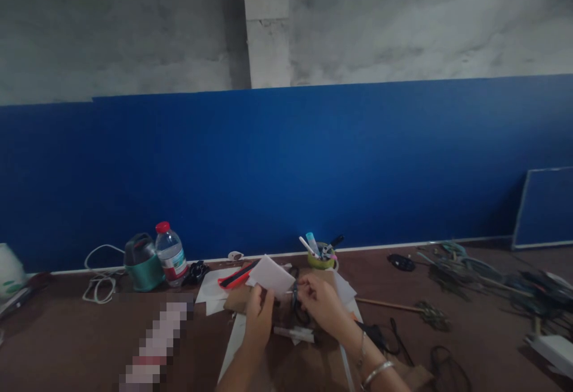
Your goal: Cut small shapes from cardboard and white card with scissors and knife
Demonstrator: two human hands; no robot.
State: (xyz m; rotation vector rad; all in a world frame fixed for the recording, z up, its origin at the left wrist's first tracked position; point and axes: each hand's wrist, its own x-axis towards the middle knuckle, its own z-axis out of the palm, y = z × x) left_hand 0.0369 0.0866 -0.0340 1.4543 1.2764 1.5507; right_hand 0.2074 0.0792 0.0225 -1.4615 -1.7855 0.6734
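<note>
A silver bangle (pixel 377 372) circles the right wrist, nearest the viewer. Beyond, a narrow pale item (pixel 294 334) lies on the desk (pixel 188 350), below both hands. The left hand (pixel 260 311) grasps a folded white paper (pixel 271 274) between thumb and fingers, raised above the desk. The right hand's (pixel 320 299) fingers bend together by the paper's right edge; I cannot tell what they grip. Behind stand a yellow-green pen cup (pixel 320 261) and red-capped bottle (pixel 171 261).
</note>
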